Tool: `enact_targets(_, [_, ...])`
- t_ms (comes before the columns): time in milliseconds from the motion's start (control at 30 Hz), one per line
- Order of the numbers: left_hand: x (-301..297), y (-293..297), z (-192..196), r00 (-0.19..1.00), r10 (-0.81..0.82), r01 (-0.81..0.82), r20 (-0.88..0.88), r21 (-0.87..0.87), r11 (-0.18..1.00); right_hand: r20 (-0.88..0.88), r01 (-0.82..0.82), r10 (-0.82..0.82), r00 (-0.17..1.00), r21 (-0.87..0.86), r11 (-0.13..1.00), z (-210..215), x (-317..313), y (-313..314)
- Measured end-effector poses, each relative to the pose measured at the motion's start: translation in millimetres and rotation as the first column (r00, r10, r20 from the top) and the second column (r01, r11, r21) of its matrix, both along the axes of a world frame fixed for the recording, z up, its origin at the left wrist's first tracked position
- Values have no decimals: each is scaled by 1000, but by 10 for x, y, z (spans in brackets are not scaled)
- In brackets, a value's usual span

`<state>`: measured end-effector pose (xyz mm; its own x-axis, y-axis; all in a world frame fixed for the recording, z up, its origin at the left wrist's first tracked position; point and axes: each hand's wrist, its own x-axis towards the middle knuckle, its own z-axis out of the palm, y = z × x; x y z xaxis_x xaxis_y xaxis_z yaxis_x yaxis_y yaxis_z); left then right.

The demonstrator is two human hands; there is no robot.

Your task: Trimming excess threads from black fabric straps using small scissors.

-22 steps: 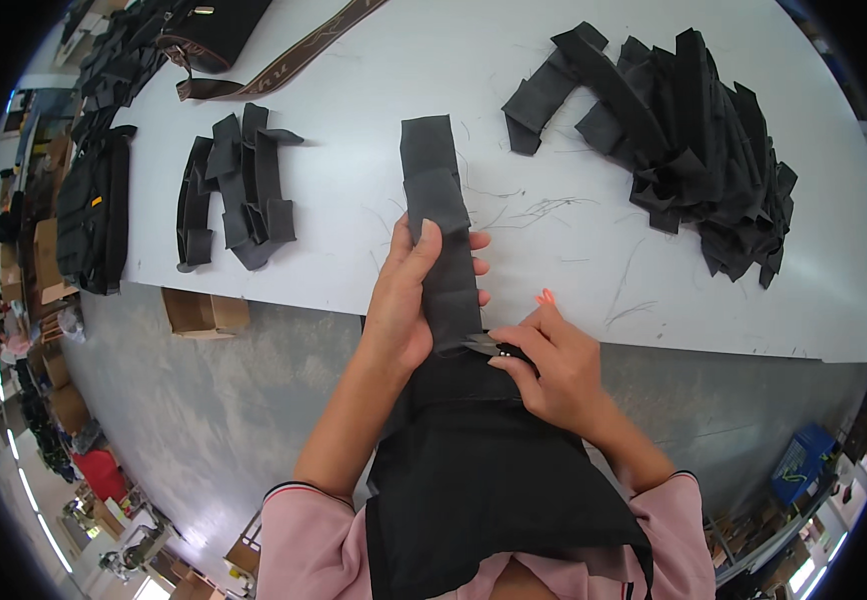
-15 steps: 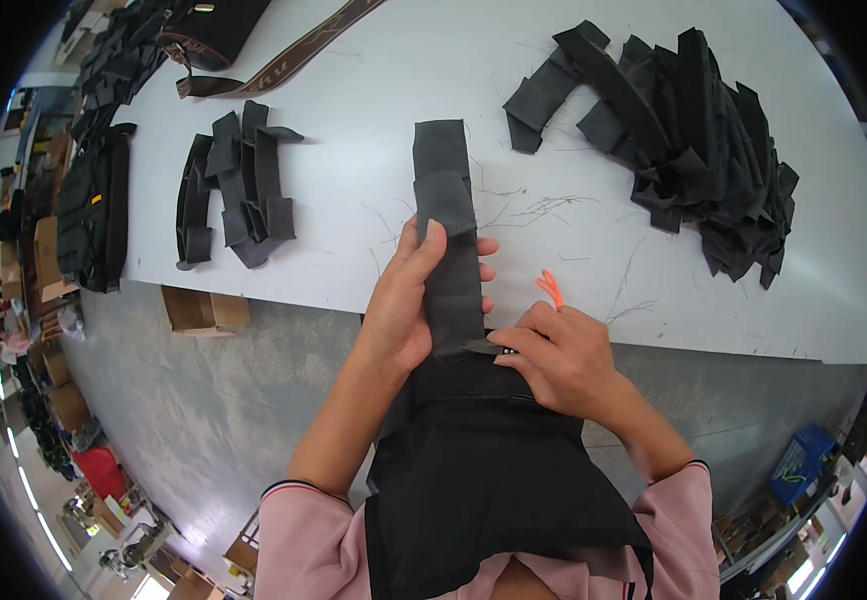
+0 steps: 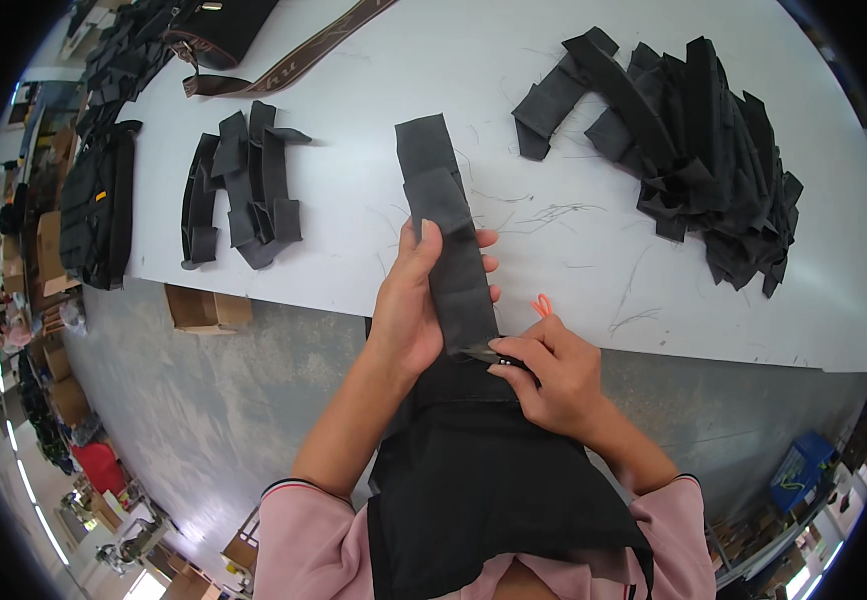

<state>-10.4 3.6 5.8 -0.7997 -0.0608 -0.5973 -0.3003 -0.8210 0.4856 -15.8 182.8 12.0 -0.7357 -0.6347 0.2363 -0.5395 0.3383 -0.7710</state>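
Broad white worktable (image 3: 594, 300) across the upper view, strewn with loose threads. Large heap of cut black fabric strips (image 3: 689, 140) at the far right of it; smaller bundle of folded black straps (image 3: 244, 185) to the left; brown patterned webbing strap (image 3: 294, 50) along the far edge. Grey concrete floor (image 3: 204, 420) below, with an open cardboard box (image 3: 199, 308) tucked under the table's near edge.

Long black fabric strip (image 3: 444, 220) running from mid-table toward the body, its near end off the table edge between both hands. Compared with half a second back: strip drawn slightly nearer, right hand shifted leftward onto its near end. Likely meaning: trimming at that end now in progress.

Left hand (image 3: 414, 300) closed on the strip, thumb over the top, fingers (image 3: 489, 265) wrapped beneath and showing at its right edge. Right hand (image 3: 554, 370) curled tight around small thread snips with an orange loop (image 3: 542, 305), blades touching the strip's near end just beside the left palm.
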Motion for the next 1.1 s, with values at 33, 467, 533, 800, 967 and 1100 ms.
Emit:
enact_targets(33, [0,5,5,1000,3,-3,0,-1,1000,1,5,-5,1000,3,1000,9,4,-8])
enact_targets(467, [32,11,29,999,31,-31,14,-17,999,22,17,-15,1000,-59,998,-37,71,-100])
enact_targets(533, [34,6,27,999,34,-33,17,-18,999,-48,9,-9,999,1,1000,-34,90,-91])
enact_targets(800, [44,-21,40,995,-69,69,-68,-13,998,133,191,-173,976,-140,972,124,-7,-57])
enact_targets(967, [13,57,80,992,-117,114,-55,-55,992,372,76,-58,926,-33,997,-163,-229,-187])
enact_targets(1100, [-8,-42,67,1000,-7,8,11,-94,995,-242,-165,134,961,-113,980,-81,140,-70])
